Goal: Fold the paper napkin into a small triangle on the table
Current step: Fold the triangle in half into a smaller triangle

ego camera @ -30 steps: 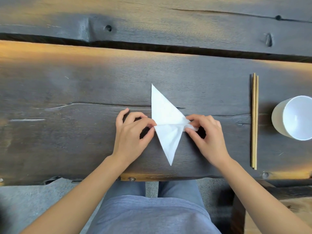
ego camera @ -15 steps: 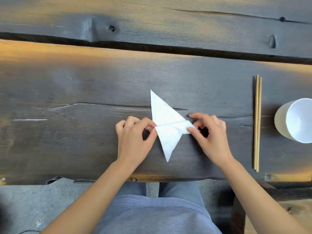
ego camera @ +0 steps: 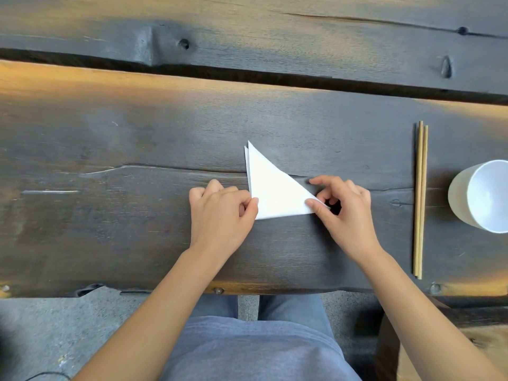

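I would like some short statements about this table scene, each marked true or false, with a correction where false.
1. The napkin lies as one flat white triangle on the table. True.
2. The left hand is lifted away from the napkin. False: its fingers rest on the near left corner.
3. The chopsticks lie left of the napkin. False: they lie to its right.
4. The right hand pinches the napkin's right tip. True.
5. The white cup stands right of the chopsticks. True.
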